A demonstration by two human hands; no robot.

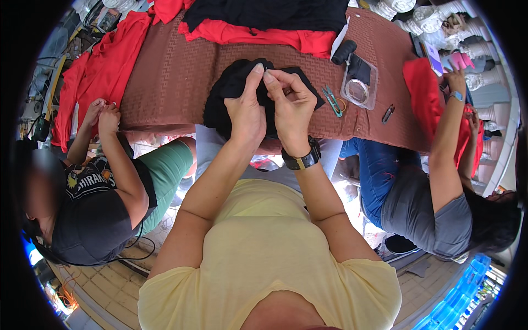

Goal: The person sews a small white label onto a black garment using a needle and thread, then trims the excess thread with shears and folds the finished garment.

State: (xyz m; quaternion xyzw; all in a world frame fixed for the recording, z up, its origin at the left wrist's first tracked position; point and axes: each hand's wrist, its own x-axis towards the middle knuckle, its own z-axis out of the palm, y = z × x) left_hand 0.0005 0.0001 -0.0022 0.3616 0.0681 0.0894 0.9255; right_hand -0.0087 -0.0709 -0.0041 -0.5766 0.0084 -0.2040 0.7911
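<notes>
Both my hands are raised over a bunched black cloth (pixel 223 104) at the near edge of the table. My left hand (pixel 246 113) is closed, its thumb pointing up and its other fingers curled out of sight. Close beside it, my right hand (pixel 291 104) pinches with thumb and forefinger, the fingertips of the two hands almost meeting. Whatever lies between the fingertips is too small to make out. A black watch sits on my right wrist. Right of the cloth lie small green thread snips (pixel 332 101).
A brown cloth covers the table (pixel 165 82). To the right are a clear plastic box (pixel 360 82), a black thread spool (pixel 344 51) and a small dark tool (pixel 388 113). Black and red garments (pixel 264 33) lie at the far side. Co-workers sit left and right with red cloth.
</notes>
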